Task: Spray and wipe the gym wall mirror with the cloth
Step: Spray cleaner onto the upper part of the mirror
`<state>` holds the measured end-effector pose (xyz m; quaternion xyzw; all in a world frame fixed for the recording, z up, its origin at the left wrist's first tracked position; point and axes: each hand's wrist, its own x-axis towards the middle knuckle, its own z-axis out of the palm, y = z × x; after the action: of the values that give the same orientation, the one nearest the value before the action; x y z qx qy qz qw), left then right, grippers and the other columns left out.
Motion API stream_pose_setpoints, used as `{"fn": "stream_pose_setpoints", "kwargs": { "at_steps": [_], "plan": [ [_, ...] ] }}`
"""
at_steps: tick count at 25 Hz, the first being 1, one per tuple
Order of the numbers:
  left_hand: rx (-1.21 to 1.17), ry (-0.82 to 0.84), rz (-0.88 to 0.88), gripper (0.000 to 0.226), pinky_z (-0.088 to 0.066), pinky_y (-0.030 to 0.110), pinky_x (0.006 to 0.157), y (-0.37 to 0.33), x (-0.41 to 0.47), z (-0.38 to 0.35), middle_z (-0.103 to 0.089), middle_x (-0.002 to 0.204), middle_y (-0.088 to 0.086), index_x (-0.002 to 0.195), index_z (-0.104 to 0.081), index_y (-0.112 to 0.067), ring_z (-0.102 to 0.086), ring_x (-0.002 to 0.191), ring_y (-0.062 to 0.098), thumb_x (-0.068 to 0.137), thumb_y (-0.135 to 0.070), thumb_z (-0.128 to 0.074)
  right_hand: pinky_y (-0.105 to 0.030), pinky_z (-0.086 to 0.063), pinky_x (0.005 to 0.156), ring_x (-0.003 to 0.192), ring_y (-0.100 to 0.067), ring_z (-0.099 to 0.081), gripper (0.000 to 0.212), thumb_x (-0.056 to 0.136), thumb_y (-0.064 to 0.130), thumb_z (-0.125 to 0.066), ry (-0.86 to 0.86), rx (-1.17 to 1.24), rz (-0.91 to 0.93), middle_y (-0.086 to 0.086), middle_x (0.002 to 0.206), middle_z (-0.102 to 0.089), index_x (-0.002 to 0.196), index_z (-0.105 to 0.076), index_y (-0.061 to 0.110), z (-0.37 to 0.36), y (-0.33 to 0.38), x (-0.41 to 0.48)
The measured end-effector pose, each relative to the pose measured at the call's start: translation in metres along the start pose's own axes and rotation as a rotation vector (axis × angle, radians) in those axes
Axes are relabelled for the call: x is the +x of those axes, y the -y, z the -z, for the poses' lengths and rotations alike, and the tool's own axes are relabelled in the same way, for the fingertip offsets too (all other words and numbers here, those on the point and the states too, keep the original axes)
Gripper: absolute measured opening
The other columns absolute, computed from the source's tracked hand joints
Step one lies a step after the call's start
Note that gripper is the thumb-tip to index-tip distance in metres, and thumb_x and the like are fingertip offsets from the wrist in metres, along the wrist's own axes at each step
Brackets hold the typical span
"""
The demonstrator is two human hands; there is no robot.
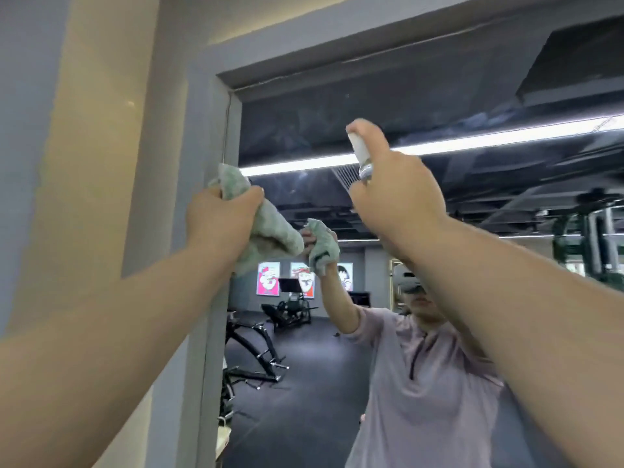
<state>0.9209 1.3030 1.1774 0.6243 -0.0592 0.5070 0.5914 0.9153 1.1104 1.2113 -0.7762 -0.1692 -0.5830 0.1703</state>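
Nearest the camera, two bare forearms rise from the bottom corners of the frame toward its middle. The left hand [219, 221], left of centre, has its fingers curled tight round a bunched green cloth [270, 231]; a wad pokes out above the fist and a thicker fold hangs to the right of it, just beside the grey frame [216, 136] at the glass's left edge. Whether the cloth touches the glass I cannot tell.

The right hand [395, 197], at centre and slightly higher, is wrapped round a small spray bottle [361, 153] — white top, shiny collar, body hidden in the palm — with one finger lying over the top of the head, which points at the glass.

The cloth looks soft, limp and light. It is best held as a firm wad, as it is here, with a flat pad turned to the surface so no loose tail drags. The bottle looks light, hard and smooth, likely slippery once wet, so a full wrap round the body with one finger free for the pump suits it.

Beyond them stands the mirror [304, 123], filling the right and upper frame — rigid, fixed and brittle, so it calls for even, moderate pressure. It reflects the person, a bright light strip [472, 145] and gym machines [256, 342].
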Motion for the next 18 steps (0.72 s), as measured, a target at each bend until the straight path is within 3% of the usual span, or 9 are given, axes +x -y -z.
{"fn": "stream_pose_setpoints", "kwargs": {
  "at_steps": [5,11,14,18],
  "plan": [
    [0.081,0.041,-0.171,0.028,-0.056,0.041,0.070,0.011,0.065,0.016,-0.067,0.081,0.015,0.084,-0.066,-0.001,-0.067,0.080,0.028,0.081,-0.029,-0.068,-0.027,-0.028,0.045,0.056,-0.015,-0.043,0.073,0.084,0.006,-0.046,-0.041,-0.177,-0.004,0.001,0.070,-0.049,0.143,-0.023,0.043,-0.019,0.043,0.060],
    [0.117,0.103,-0.223,0.021,-0.040,0.024,0.052,0.028,0.101,0.035,-0.062,0.076,0.004,0.074,-0.064,-0.010,-0.057,0.064,0.012,0.082,-0.028,-0.069,-0.026,-0.028,0.044,0.056,-0.016,-0.045,0.068,0.085,0.004,-0.046,-0.062,-0.255,0.015,0.000,0.072,-0.049,0.140,-0.026,0.039,-0.045,0.081,0.098],
    [0.115,0.138,-0.236,0.020,-0.041,0.022,0.053,0.035,0.109,0.035,-0.062,0.076,0.003,0.079,-0.067,-0.009,-0.055,0.063,0.008,0.083,-0.029,-0.068,-0.028,-0.030,0.045,0.056,-0.018,-0.043,0.060,0.084,0.004,-0.045,-0.103,-0.255,0.000,-0.004,0.077,-0.055,0.134,-0.032,0.035,-0.044,0.086,0.105],
    [0.059,0.175,-0.249,0.017,-0.038,0.019,0.056,0.038,0.116,0.032,-0.062,0.095,0.002,0.081,-0.066,-0.017,-0.055,0.071,0.005,0.082,-0.033,-0.069,-0.027,-0.035,0.047,0.058,-0.018,-0.045,0.071,0.085,0.007,-0.047,-0.090,-0.263,0.000,-0.003,0.080,-0.053,0.143,-0.026,0.042,-0.037,0.086,0.102]
  ]
}}
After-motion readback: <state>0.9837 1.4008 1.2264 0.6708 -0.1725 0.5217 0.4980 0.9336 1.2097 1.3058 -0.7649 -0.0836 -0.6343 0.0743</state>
